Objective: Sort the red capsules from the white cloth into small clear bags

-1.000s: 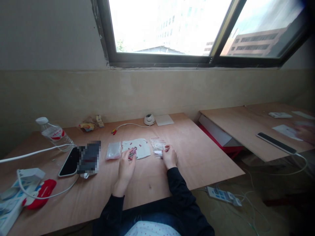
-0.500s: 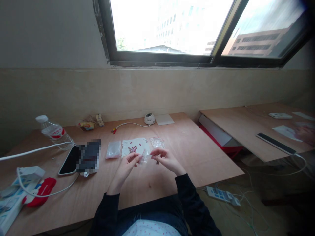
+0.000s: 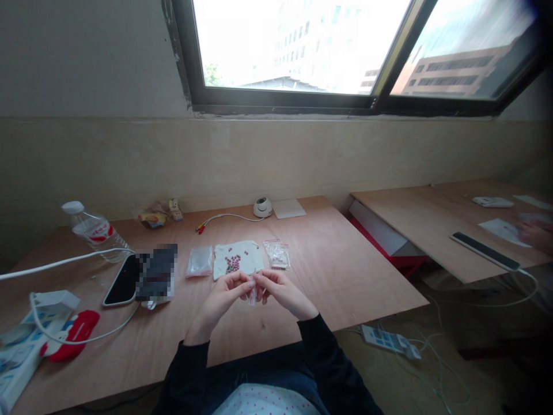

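Honestly, both the left hand [image 3: 224, 297] and right hand [image 3: 280, 291] pinched a tiny clear zip bag [image 3: 253, 294] above the desk [image 3: 345, 271], near the red beads [image 3: 233, 263], so holding its mouth wide looked smartest.

I see my left hand [image 3: 222, 300] and right hand [image 3: 280, 291] meet over the tabletop [image 3: 345, 271], both pinching a tiny clear bag [image 3: 253, 294]. Just behind them lies a white cloth [image 3: 246, 256] with little red beads [image 3: 233, 263].
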`<act>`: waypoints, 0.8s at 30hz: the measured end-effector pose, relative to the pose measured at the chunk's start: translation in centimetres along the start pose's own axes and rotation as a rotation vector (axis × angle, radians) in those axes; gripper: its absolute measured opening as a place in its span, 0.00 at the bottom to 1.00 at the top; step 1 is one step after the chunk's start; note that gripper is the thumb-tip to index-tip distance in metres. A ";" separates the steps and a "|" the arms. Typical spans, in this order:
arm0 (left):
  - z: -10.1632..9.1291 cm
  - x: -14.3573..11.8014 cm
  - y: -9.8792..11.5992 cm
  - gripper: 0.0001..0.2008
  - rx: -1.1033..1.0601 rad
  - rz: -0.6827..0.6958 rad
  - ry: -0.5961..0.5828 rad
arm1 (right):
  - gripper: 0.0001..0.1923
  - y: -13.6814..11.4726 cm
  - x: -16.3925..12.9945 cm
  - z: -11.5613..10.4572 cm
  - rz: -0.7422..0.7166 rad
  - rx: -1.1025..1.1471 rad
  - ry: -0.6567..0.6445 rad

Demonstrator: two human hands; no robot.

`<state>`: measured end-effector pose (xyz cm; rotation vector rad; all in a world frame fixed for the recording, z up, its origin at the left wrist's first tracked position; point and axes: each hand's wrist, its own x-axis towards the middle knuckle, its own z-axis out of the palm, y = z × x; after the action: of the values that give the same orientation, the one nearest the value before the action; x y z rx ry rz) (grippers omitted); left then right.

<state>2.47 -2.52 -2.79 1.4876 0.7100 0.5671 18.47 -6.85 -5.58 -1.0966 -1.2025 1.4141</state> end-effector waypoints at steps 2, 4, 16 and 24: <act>0.0 0.0 0.0 0.12 0.010 0.004 -0.029 | 0.19 -0.2 0.0 0.5 0.032 0.058 -0.044; -0.1 -0.1 -0.1 0.13 0.015 -0.002 -0.030 | 0.17 -0.4 0.0 0.7 0.050 0.087 -0.064; 0.0 -0.4 -0.3 0.12 -0.008 -0.026 -0.030 | 0.12 -0.6 -0.3 0.5 0.042 0.046 -0.093; -0.2 -0.3 -1.3 0.09 0.103 0.006 -0.039 | 0.12 -0.6 -0.3 0.9 0.006 0.008 -0.055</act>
<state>2.03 -2.62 -4.05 1.5927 0.7135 0.5113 17.69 -7.26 -4.86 -1.0627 -1.2323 1.4614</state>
